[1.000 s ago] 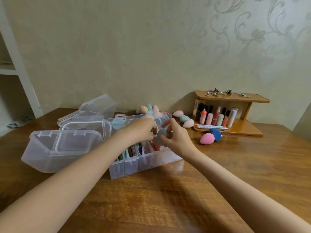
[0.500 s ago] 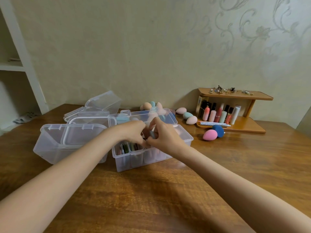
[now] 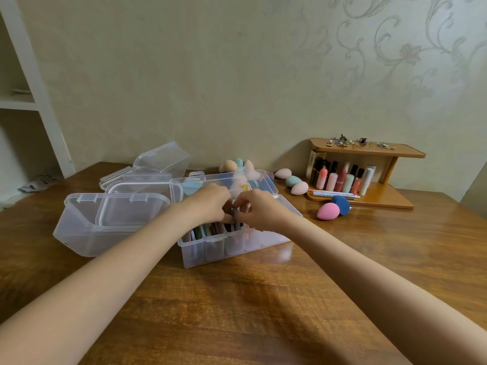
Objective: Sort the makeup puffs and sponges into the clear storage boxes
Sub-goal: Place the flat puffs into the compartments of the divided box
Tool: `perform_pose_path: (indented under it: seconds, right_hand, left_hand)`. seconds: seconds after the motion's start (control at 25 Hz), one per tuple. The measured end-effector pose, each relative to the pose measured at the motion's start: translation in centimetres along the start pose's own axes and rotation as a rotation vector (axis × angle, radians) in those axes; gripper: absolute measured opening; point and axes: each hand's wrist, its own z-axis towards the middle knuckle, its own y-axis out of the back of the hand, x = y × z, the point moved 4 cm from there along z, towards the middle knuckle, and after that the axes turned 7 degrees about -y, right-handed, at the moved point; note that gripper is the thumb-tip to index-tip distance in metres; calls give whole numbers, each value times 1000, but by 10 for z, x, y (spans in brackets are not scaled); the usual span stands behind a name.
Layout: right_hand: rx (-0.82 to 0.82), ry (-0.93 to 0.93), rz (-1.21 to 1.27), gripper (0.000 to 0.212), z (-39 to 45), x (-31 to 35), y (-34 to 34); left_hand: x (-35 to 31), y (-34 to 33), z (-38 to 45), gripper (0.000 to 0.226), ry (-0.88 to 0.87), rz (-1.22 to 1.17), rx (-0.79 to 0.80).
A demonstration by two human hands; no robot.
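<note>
While both hands met over the divided clear box [image 3: 237,246] at the middle of the wooden table [image 3: 263,312], a person worked a flat grey puff [image 3: 234,213] down among the coloured puffs standing on edge in its compartments; the left hand [image 3: 210,204] and the right hand [image 3: 259,210] each pinched that puff by its upper rim, fingertips all but touching, the puff upright and partly sunk into a slot near the box's middle; an empty clear box [image 3: 100,230] stood just to the left, a further box [image 3: 160,162] tilted behind it; egg-shaped sponges waited unsorted: a pink sponge [image 3: 328,211] touching a dark blue sponge [image 3: 341,204] near the wooden shelf [image 3: 369,151], others along the wall behind the open lid [image 3: 224,183].

Judging by its look, the puff was light, soft and easily bent, so a grip at the rim with both hands seemed best for keeping it flat while it slid between tight neighbours; pressed from one side only, it would likely fold or drag the others askew; the egg sponges looked squashy and apt to roll, better taken around the fat end.
</note>
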Motion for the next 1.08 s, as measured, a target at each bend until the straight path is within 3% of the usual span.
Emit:
perform_pose_path:
  seconds: [0.24,0.36,0.48,0.6,0.84,1.08]
  right_hand:
    - [22,20,-93,26,10,3,-16]
    - [62,-31,-26,28,12,-3,-10]
    - [90,-45,106,28,6,-11,-2]
    - [92,-44,85,28,3,-11,-2]
    - [28,-50,22,22,5,-8,-4]
    - [128,-146,162,27,7,-12,-3]
  left_hand:
    - [0,-6,-5,36,25,-51,124]
    - [0,-2,1,29,55,-62,182]
    - [0,1,4,23,55,-92,103]
    - [-1,1,0,22,37,-85,-8]
    - [-13,3,-11,18,-198,183,-65]
    - [-18,8,-10,23,-360,372,90]
